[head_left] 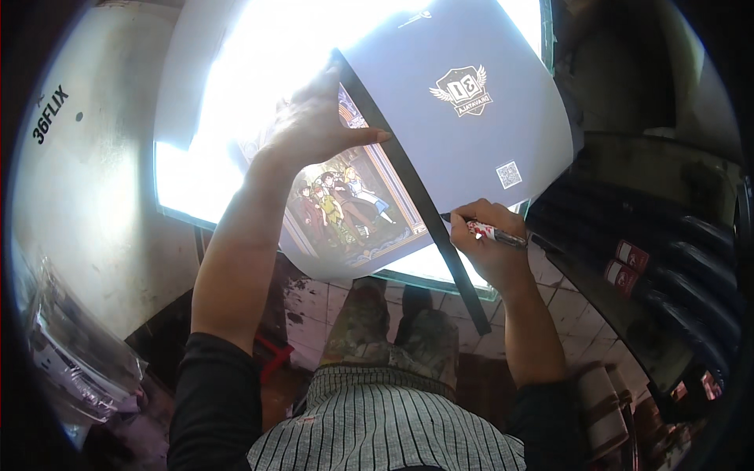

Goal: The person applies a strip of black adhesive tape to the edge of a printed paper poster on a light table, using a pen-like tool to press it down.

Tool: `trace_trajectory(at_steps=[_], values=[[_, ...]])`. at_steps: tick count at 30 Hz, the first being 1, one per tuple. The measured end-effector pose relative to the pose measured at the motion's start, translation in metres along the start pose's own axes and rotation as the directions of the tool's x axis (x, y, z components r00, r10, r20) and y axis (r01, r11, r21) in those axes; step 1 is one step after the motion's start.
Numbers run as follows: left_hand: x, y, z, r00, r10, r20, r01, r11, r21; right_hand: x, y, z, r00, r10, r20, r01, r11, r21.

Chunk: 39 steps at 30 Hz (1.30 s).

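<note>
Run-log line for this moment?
Left hand: on long black strip | Right hand: holds red-white marker, tip beside strip | Beneath: blue printed sheet on glowing table

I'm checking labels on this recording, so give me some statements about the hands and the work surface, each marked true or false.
1. The right hand holds a marker pen beside the black straightedge. True.
2. The printed sheet lies on a glowing light table. True.
3. The black straightedge is underneath the printed sheet. False: it lies on top, slanting across it.
4. The left hand is clear of the straightedge. False: its thumb lies on it.
5. The QR code is on the illustrated side, left of the straightedge. False: it is on the plain blue part to the right.
</note>
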State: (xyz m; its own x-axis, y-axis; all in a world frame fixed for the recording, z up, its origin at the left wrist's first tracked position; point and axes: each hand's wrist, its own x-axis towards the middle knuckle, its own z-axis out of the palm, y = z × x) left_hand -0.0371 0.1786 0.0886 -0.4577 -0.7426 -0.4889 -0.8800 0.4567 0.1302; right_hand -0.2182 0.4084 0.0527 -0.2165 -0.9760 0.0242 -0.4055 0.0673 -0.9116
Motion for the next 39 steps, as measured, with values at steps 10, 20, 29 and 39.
trace_trajectory(at_steps=[10,20,29,39], values=[[0.001,-0.002,0.001,1.000,0.017,0.001,-0.017,1.000,-0.026,-0.025,0.005,-0.001,0.996,-0.063,-0.056,0.062,0.998,-0.017],[0.000,-0.002,0.003,1.000,0.026,-0.017,-0.026,1.000,0.012,-0.030,0.010,0.001,0.990,-0.108,-0.086,0.106,0.994,-0.019],[-0.002,-0.002,0.000,1.000,0.028,-0.003,-0.028,1.000,-0.002,-0.062,0.006,-0.015,0.995,-0.099,-0.014,0.098,0.991,-0.089],[0.011,-0.041,0.040,0.877,0.281,-0.391,-0.256,0.960,0.116,-0.197,-0.007,0.020,0.961,0.060,-0.269,-0.152,0.929,-0.336]])
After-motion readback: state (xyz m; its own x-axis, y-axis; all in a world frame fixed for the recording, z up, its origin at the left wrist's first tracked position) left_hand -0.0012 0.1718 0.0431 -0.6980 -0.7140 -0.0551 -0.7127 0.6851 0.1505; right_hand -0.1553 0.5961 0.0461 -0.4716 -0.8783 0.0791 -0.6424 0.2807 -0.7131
